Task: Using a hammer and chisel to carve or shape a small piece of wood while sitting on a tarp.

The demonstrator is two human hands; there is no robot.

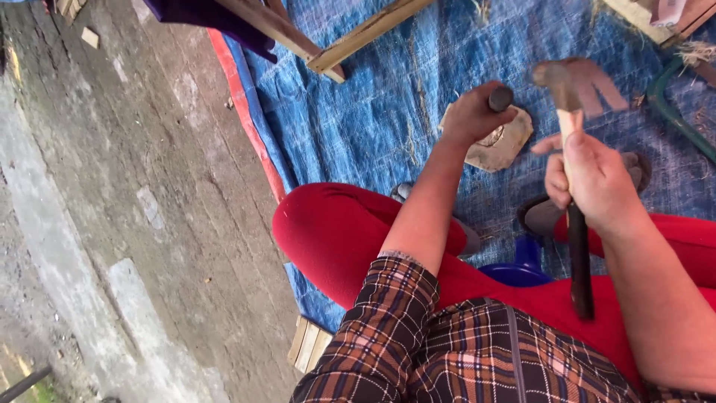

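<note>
Left of the woven blue plastic tarp [358,112] lies grey, cracked concrete ground [134,209], and a red strip [246,112] edges the tarp. 2 pale wooden slats [328,45] cross the tarp's top part. On the tarp's middle lies a flat, pale wooden slab with carved lines [500,145]. The left hand [470,116] is closed tight around a short dark round-ended chisel [500,98], held upright on that slab. Right of the slab and above the tarp, the right hand [593,179] is wrapped fully around the wooden and dark handle of a motion-blurred hammer [570,97]. Red trouser legs [343,231] cover the tarp's lower part, with a blue plastic object [522,265] between them.
</note>
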